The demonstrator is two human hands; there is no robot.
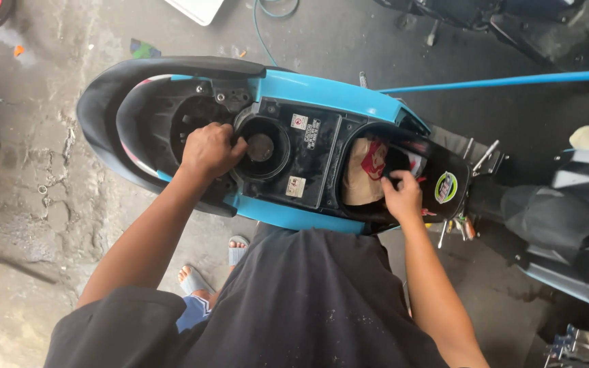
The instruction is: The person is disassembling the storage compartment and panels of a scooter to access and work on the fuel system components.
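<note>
Currently left hand [209, 148] clenched on the rim of the round black plastic filler well [262, 147] in the blue scooter's open underseat tub [308, 92] — right hand [402, 196] pinching the black liner edge beside a tan-and-red cloth bundle [363, 174] at the tub's other end.

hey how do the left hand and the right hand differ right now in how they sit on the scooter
The left hand is closed into a fist at the rim of the round fuel filler well; the right hand reaches into the storage compartment, fingers on the things inside, beside a tan bag. The left arm is stretched farther out. Both are bare.
</note>
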